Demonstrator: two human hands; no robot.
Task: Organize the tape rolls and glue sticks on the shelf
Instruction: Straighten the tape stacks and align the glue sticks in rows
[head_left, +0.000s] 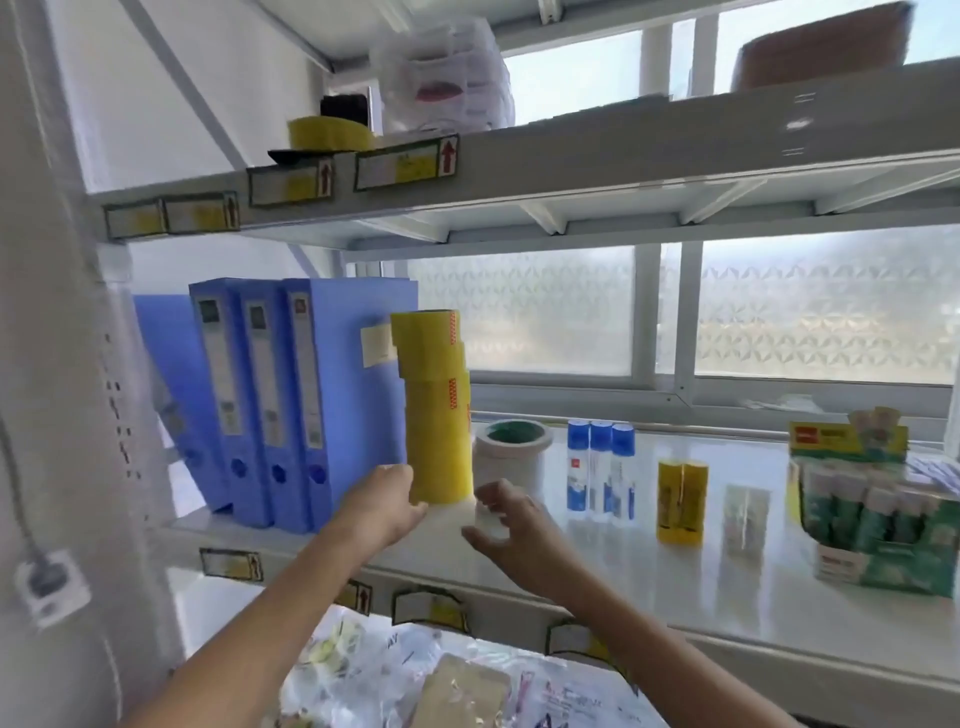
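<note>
Landmark: you are working around the tall yellow tape stack (437, 410) on the middle shelf (649, 561); all places below are given from it.
Right hand (511, 525): you are pinching a small clear roll (490, 519) between thumb and curled fingers, just in front of the stack and a little to its right, probably bringing it to join the other tapes.
Left hand (387, 501): you are pressing your fingertips against the stack's base on its left side, fingers fairly close together and gripping nothing, likely steadying the leaning column.
Stack: it is standing upright but uneven, its upper rolls shifted leftward.
Blue binders (270, 410): they are standing immediately left of the stack, serving as a backstop.
White tape rolls (511, 457): they are sitting just right of the stack, grouping tapes together.
Blue-capped glue sticks (601, 470): three are standing upright further right.
Yellow pack (681, 501): it is standing beyond those, to the right.
Display box (878, 519): it is holding more glue sticks, farthest right.
Upper shelf: one yellow roll (330, 134) is lying above and behind the stack, not yet gathered.
</note>
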